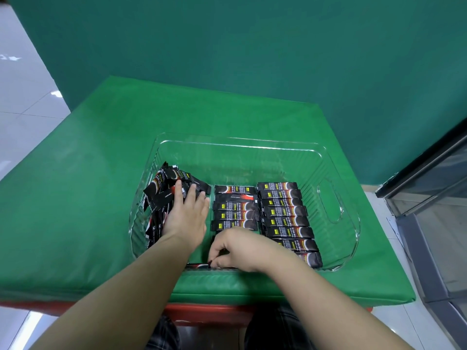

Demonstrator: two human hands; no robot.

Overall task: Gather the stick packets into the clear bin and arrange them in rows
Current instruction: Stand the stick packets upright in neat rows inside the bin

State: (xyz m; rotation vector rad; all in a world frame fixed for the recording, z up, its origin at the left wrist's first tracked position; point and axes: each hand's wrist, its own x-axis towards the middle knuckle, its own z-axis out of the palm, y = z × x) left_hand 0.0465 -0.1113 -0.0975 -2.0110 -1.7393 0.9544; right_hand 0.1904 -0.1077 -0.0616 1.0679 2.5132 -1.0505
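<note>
Right hand: the right hand (242, 248) curls down at the near wall of the bin, fingertips pinching the end of a dark stick packet (202, 266) lying along that wall.
Left hand: the left hand (185, 218) lies flat, fingers straight, pressing on the loose heap of packets (166, 190) at the bin's left side (a real jumble, tilted every way).
Middle row: the middle row (235, 210) lies stacked flat, just beside the left hand.
Right row: the right row (286, 218) lies neat, touching the middle one.
Bin: the clear bin (328, 198) sits on a green cushion (75, 198).
</note>
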